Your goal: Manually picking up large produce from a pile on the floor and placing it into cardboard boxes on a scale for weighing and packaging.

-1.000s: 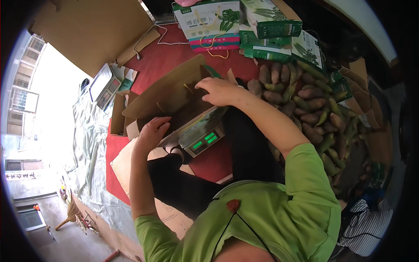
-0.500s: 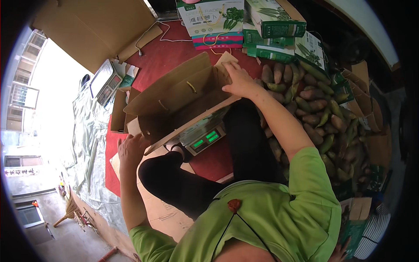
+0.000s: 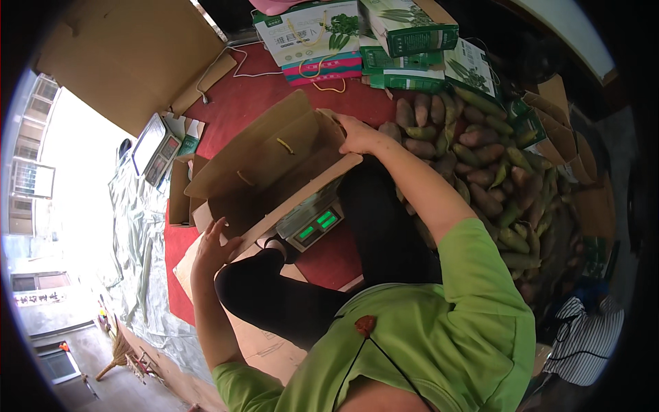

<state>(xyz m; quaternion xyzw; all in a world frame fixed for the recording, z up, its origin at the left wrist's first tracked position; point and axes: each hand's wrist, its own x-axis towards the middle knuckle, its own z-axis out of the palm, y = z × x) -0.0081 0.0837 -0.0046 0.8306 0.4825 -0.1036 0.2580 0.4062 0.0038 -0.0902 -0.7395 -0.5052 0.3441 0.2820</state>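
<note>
An open cardboard carton (image 3: 233, 172) with a brown inside and a yellow cord handle stands in front of me, on or just above a scale (image 3: 317, 226) with a lit green display. My right hand (image 3: 362, 135) grips the carton's right end, fingers over the end flap and thumb by the near wall. At the near left corner, my left hand (image 3: 215, 248) has its fingers spread, the thumb by the carton's edge. Whether that hand touches the cardboard is hard to see. What lies deep inside the carton is in shadow.
Green and dark reddish radishes (image 3: 480, 154) are heaped on the right. Printed green-and-white cartons (image 3: 412, 31) are stacked at the back. Another scale (image 3: 156, 147) and a small open box (image 3: 182, 192) stand at left. A large cardboard sheet (image 3: 130, 55) rises behind them.
The right end flap, upright before, now sits lower under my right hand. My left hand has shifted slightly down and spread its fingers. The whole view has shifted a little.
</note>
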